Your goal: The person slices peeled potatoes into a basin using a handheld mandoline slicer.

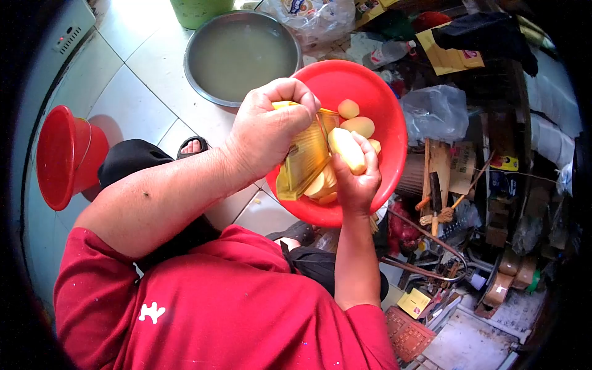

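My left hand point(268, 120) is closed around the upper end of a yellow plastic slicer point(306, 154), which stands tilted over a red basin point(391, 117). In my right hand point(359, 185) is a peeled potato point(346, 150) with a flat cut face, held close beside the slicer's right edge. Whether the potato touches the slicer I cannot tell. Several peeled potatoes point(359, 127) lie in the basin behind my right hand. Pale yellow slices point(320, 185) show at the slicer's lower end, partly hidden by it.
Behind the basin stands a metal bowl point(243, 58) of cloudy water, near a green bucket point(200, 9). A red bucket point(68, 157) is on the tiled floor at left. To the right are a plastic bag point(435, 114), a hammer point(435, 200) and cluttered shelves.
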`<state>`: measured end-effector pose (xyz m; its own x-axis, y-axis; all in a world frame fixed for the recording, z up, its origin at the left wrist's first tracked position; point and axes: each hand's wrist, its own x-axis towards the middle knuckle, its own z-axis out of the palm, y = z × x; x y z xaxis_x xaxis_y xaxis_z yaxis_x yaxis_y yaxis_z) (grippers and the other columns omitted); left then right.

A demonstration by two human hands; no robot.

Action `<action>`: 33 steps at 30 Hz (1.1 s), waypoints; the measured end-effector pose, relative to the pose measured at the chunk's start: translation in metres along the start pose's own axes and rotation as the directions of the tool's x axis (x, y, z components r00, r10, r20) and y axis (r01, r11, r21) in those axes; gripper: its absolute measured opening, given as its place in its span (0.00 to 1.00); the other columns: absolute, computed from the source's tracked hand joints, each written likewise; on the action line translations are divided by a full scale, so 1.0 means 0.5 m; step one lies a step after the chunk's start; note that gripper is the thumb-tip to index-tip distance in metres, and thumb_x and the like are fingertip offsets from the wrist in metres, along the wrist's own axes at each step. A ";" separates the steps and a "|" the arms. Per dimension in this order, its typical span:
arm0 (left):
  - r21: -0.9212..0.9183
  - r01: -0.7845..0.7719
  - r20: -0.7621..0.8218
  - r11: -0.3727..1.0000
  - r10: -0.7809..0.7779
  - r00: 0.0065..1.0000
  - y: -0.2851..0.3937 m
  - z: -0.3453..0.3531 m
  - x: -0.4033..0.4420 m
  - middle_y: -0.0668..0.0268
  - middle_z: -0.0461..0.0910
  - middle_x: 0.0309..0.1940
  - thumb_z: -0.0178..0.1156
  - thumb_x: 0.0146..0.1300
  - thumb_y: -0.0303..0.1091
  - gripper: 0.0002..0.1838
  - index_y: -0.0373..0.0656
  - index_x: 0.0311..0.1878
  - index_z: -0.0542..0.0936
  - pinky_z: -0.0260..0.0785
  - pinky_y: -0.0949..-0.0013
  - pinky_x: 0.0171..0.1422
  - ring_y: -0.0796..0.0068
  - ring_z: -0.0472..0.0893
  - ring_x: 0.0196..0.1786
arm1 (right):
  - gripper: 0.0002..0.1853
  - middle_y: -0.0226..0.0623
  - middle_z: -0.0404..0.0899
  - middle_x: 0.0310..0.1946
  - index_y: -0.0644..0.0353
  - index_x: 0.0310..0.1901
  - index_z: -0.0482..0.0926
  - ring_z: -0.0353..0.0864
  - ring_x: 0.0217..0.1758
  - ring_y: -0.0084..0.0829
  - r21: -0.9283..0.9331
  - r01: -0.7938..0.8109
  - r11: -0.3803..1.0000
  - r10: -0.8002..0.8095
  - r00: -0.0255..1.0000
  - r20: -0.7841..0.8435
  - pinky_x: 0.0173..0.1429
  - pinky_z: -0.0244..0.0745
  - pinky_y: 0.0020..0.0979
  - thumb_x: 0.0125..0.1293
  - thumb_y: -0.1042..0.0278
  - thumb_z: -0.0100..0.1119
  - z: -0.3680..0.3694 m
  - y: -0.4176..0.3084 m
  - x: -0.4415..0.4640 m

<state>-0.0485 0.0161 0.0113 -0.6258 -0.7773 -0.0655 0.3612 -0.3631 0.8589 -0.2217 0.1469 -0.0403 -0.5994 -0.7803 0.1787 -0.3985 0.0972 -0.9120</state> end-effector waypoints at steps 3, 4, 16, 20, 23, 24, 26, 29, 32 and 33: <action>-0.040 0.001 -0.025 0.999 -0.002 1.000 -0.003 0.001 0.000 0.69 0.75 0.39 0.53 0.53 0.24 0.04 0.42 0.33 0.74 0.65 0.74 0.51 0.78 0.72 0.42 | 0.26 0.42 0.79 0.49 0.65 0.54 0.75 0.79 0.51 0.32 -0.139 0.218 0.966 -0.209 0.975 0.074 0.58 0.74 0.33 0.55 0.66 0.71 -0.002 -0.041 -0.015; -0.041 0.003 -0.029 0.999 -0.004 1.000 -0.004 0.000 -0.001 0.69 0.75 0.39 0.53 0.53 0.24 0.04 0.42 0.33 0.74 0.65 0.74 0.51 0.78 0.72 0.42 | 0.26 0.42 0.79 0.49 0.65 0.54 0.75 0.79 0.51 0.32 -0.139 0.216 0.966 -0.207 0.975 0.077 0.58 0.74 0.33 0.55 0.66 0.71 0.001 -0.036 -0.012; -0.007 -0.012 0.015 1.000 0.012 1.000 -0.012 -0.017 -0.004 0.68 0.74 0.39 0.54 0.55 0.27 0.03 0.42 0.33 0.73 0.64 0.73 0.53 0.78 0.72 0.43 | 0.25 0.42 0.79 0.49 0.65 0.53 0.76 0.79 0.51 0.34 -0.081 0.152 0.985 -0.144 0.985 0.098 0.57 0.74 0.33 0.53 0.66 0.70 0.018 -0.080 -0.021; -0.045 -0.012 0.040 0.999 0.014 0.999 -0.014 -0.012 -0.010 0.68 0.74 0.39 0.54 0.54 0.27 0.04 0.42 0.33 0.73 0.63 0.73 0.53 0.77 0.72 0.44 | 0.24 0.39 0.80 0.46 0.63 0.54 0.76 0.79 0.48 0.31 -0.010 -0.232 0.973 0.233 0.972 0.014 0.55 0.74 0.31 0.55 0.67 0.67 0.007 0.048 0.044; -0.030 -0.025 0.043 0.999 0.026 0.999 -0.005 -0.018 -0.003 0.68 0.74 0.39 0.54 0.53 0.27 0.04 0.42 0.34 0.73 0.63 0.73 0.54 0.77 0.72 0.44 | 0.25 0.38 0.79 0.47 0.63 0.55 0.74 0.79 0.49 0.29 0.002 -0.186 0.983 0.185 0.981 0.049 0.55 0.74 0.31 0.54 0.68 0.67 0.007 0.034 0.048; -0.007 -0.022 0.034 1.000 0.022 0.999 -0.008 -0.020 -0.005 0.68 0.74 0.40 0.54 0.53 0.27 0.04 0.42 0.34 0.73 0.63 0.73 0.54 0.77 0.71 0.44 | 0.26 0.39 0.79 0.47 0.64 0.55 0.74 0.79 0.50 0.29 -0.031 -0.154 0.988 0.156 0.985 0.079 0.56 0.74 0.31 0.54 0.68 0.67 0.011 -0.009 0.030; -0.033 -0.028 0.026 0.999 0.029 0.999 -0.013 -0.020 -0.006 0.68 0.74 0.39 0.54 0.53 0.27 0.05 0.42 0.34 0.73 0.63 0.74 0.54 0.77 0.71 0.44 | 0.27 0.40 0.79 0.49 0.66 0.54 0.74 0.79 0.51 0.32 -0.044 0.056 0.997 -0.052 0.994 0.093 0.57 0.74 0.32 0.53 0.67 0.69 0.022 -0.071 -0.013; -0.043 -0.016 0.037 0.999 0.017 0.999 -0.012 -0.015 -0.010 0.68 0.74 0.39 0.54 0.52 0.28 0.05 0.42 0.34 0.73 0.62 0.74 0.54 0.78 0.71 0.44 | 0.24 0.40 0.80 0.46 0.65 0.53 0.75 0.80 0.49 0.32 -0.079 -0.010 0.997 0.015 0.998 0.061 0.55 0.75 0.31 0.55 0.68 0.67 0.020 -0.019 0.003; -0.015 -0.120 -0.006 0.993 0.120 0.993 -0.013 -0.006 -0.005 0.72 0.75 0.28 0.54 0.53 0.25 0.02 0.38 0.28 0.72 0.68 0.76 0.42 0.83 0.72 0.34 | 0.21 0.39 0.80 0.45 0.65 0.52 0.75 0.79 0.46 0.28 0.008 -0.282 0.959 0.282 0.959 0.029 0.52 0.76 0.30 0.57 0.72 0.64 0.003 0.060 0.059; 0.021 -0.139 -0.008 0.990 0.139 0.990 -0.012 -0.009 0.001 0.72 0.75 0.28 0.54 0.54 0.25 0.02 0.38 0.28 0.72 0.68 0.77 0.42 0.83 0.72 0.34 | 0.21 0.39 0.79 0.46 0.65 0.53 0.74 0.79 0.47 0.28 0.037 -0.255 0.966 0.253 0.966 0.047 0.53 0.75 0.30 0.57 0.71 0.65 0.006 0.052 0.059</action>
<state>-0.0476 0.0155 0.0038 -0.5637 -0.8244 0.0509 0.4299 -0.2403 0.8703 -0.2474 0.1246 -0.0598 -0.6471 -0.7587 -0.0753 -0.2066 0.2696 -0.9405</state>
